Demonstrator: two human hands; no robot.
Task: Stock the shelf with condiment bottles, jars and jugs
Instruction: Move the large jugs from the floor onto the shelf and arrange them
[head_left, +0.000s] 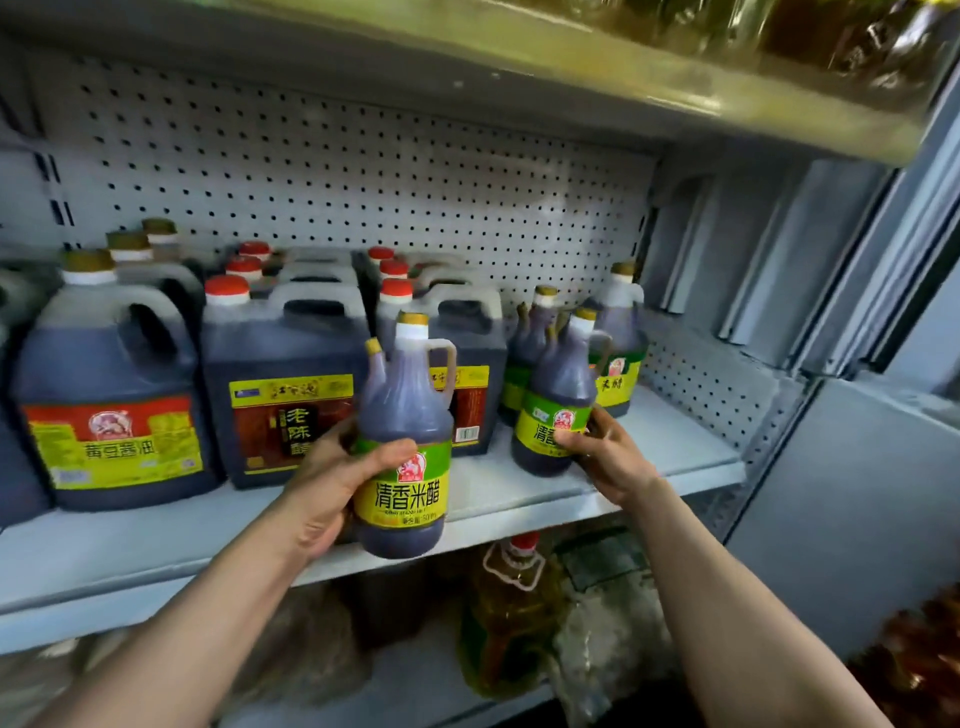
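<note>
My left hand (332, 483) grips a dark vinegar bottle (402, 415) with a green-and-yellow label, held in front of the shelf's (675, 457) front edge. A second bottle neck shows just behind it on the left. My right hand (608, 457) grips the lower part of a like bottle (558, 400) standing on the shelf board. Behind that bottle stand more of the same bottles (621, 338) near the right end of the shelf.
Large dark jugs (109, 395) with red or gold caps fill the left and middle of the shelf in rows. A pegboard back wall (363, 171) closes the rear. Below sits a yellow oil jug (511, 613) among bags. Another shelf hangs overhead.
</note>
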